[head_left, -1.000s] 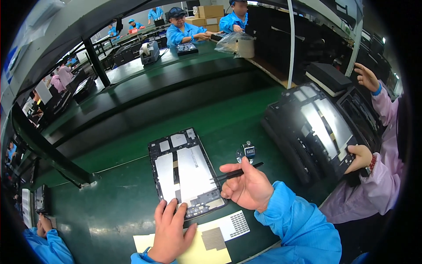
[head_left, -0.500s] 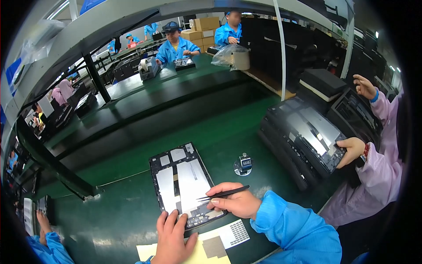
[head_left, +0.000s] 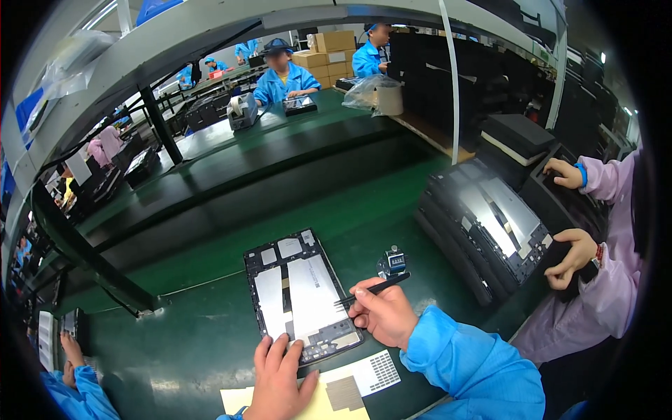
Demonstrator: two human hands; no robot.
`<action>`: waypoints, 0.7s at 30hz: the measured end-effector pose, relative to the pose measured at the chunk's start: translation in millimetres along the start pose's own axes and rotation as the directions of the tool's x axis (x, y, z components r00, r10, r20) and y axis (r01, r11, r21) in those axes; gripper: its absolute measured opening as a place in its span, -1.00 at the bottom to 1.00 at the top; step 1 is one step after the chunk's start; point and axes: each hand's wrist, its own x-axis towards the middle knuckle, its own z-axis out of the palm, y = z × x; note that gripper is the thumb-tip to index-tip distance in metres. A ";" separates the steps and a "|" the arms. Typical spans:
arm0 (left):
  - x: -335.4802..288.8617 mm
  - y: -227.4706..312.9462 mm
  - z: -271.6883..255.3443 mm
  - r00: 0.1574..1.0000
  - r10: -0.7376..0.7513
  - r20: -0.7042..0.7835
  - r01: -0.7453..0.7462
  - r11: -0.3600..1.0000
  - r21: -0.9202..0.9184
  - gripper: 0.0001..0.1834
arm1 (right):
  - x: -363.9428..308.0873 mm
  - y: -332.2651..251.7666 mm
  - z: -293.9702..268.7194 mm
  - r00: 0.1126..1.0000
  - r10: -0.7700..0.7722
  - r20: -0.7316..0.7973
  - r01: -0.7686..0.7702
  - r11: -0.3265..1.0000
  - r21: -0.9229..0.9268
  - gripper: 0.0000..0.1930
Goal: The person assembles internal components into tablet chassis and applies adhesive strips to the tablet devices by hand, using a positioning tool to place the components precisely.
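Note:
An opened tablet [head_left: 308, 287] lies on the green bench in front of me, its silver inner plate, dark central strip and circuit board showing. My left hand [head_left: 282, 378] rests at its near edge, fingers stretched out and the tips on the frame. With my right hand [head_left: 383, 311] I grip black tweezers [head_left: 385, 284]; their tips are over the plate's right side, and I cannot tell whether they touch it. Below the tablet lie a yellow sheet [head_left: 238, 402], a grey-brown patch [head_left: 344, 393] and a white label sheet [head_left: 381, 371] with small dark rectangles.
A small tally counter [head_left: 395, 262] stands right of the tablet. Beyond it leans a stack of similar tablets [head_left: 490, 217], beside a co-worker's hands [head_left: 577, 257] in pink sleeves. Another person's hand [head_left: 72, 353] is at far left. A metal post [head_left: 98, 252] rises at left.
My right hand and the tweezers have moved up and slightly right over the tablet. The pink-sleeved co-worker's lower hand has come off the stack; the upper hand has dropped lower.

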 end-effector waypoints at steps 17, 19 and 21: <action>2.2 -0.2 2.7 1.000 -0.027 0.009 0.027 1.000 -0.012 -0.37 | 4.4 1.4 -5.1 0.999 0.032 0.020 -0.029 0.991 -0.129 -0.86; 2.6 -0.7 2.7 1.000 -0.015 0.003 0.015 1.000 -0.011 -0.37 | 4.8 2.0 -7.9 0.998 0.050 0.041 -0.046 0.994 -0.098 -0.87; 3.0 -1.5 3.0 1.000 -0.009 -0.001 0.009 1.000 -0.006 -0.37 | 5.0 1.1 -7.2 0.997 0.059 0.040 -0.054 0.993 -0.102 -0.87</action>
